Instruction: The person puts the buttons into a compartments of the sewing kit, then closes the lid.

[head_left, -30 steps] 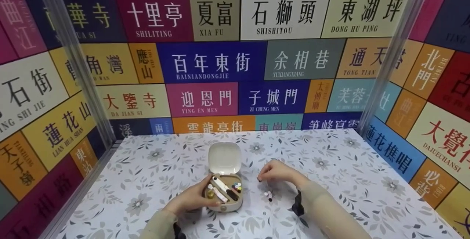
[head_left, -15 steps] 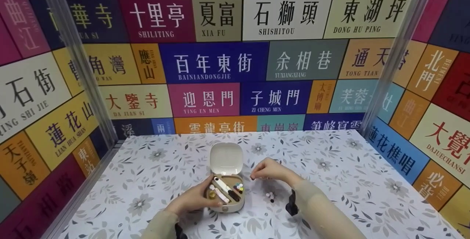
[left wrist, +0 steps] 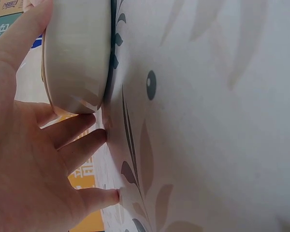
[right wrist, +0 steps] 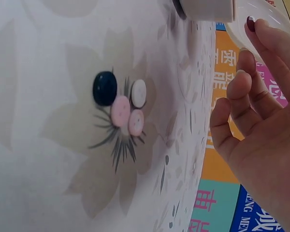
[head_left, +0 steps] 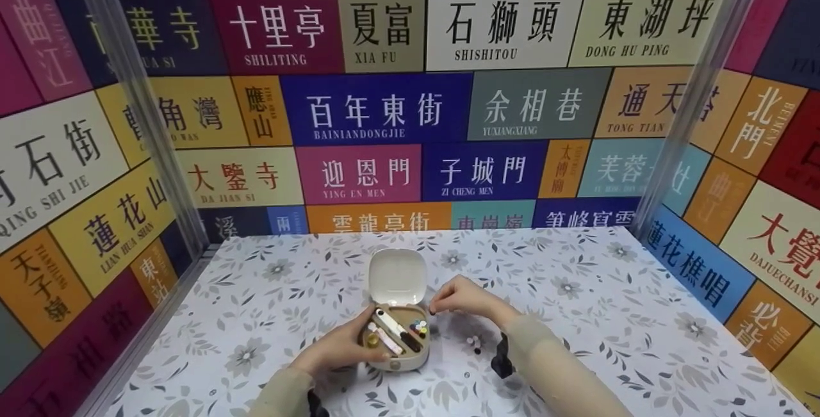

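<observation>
A cream sewing box [head_left: 411,363] stands on the table with its lid [head_left: 397,277] raised. My left hand [head_left: 339,344] grips its left side, thumb at the front and fingers behind. Inside lie a long white tool [head_left: 387,321], a dark item [head_left: 410,342], a pale pink-and-white strip [head_left: 390,343], a small gold item [head_left: 373,340] and coloured buttons [head_left: 419,327] in the right compartment. My right hand [head_left: 473,300] pinches a small dark red button [right wrist: 251,23] between thumb and index finger, at the box's right edge.
Right of the box, a dark button [right wrist: 105,88], two pink ones including the nearer pink button [right wrist: 120,111], and a white button [right wrist: 138,93] lie on the flowered tablecloth [head_left: 564,353]. Walls with printed signs [head_left: 378,109] enclose the table behind and at the sides.
My right hand has moved left with the pinched button, from beside the loose buttons to the box's right edge. The left hand keeps its grip on the box.
</observation>
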Motion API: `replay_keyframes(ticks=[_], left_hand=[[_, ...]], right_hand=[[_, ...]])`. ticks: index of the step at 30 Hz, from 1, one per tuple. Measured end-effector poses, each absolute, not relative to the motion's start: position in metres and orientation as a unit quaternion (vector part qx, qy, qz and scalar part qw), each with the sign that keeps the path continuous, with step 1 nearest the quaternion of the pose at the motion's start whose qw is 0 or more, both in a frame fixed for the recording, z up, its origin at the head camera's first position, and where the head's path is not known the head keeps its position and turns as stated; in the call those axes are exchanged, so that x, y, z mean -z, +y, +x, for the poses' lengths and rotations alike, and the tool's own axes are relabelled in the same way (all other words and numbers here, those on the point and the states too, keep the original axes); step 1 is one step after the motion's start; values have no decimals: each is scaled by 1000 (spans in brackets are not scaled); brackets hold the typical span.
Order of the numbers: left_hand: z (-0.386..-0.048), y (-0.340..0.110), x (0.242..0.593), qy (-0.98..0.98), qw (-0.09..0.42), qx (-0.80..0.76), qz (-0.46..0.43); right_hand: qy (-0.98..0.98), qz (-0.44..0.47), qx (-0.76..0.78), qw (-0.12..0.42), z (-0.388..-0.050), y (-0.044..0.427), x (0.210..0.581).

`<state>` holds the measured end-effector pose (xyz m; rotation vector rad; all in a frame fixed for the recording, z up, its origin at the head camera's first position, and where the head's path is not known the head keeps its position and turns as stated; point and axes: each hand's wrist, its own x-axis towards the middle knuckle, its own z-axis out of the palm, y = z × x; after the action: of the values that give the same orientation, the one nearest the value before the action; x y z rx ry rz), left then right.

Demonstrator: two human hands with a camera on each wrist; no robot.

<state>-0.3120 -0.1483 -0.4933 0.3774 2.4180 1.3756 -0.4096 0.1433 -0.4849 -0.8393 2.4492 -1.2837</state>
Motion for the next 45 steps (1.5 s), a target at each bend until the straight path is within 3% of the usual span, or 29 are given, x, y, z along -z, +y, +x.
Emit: replay_keyframes(ticks=[28,39,45], left_hand=[[-312,-148,494,849,155,-488,133],[-312,-146,493,847,178,-491,99],[-310,-147,493,847,164,-488,130]], right_hand=[[863,-330,376,73,-404,117,486],[876,-325,355,45,-399,109,485],[876,-329,351,30,-397,108,487]])
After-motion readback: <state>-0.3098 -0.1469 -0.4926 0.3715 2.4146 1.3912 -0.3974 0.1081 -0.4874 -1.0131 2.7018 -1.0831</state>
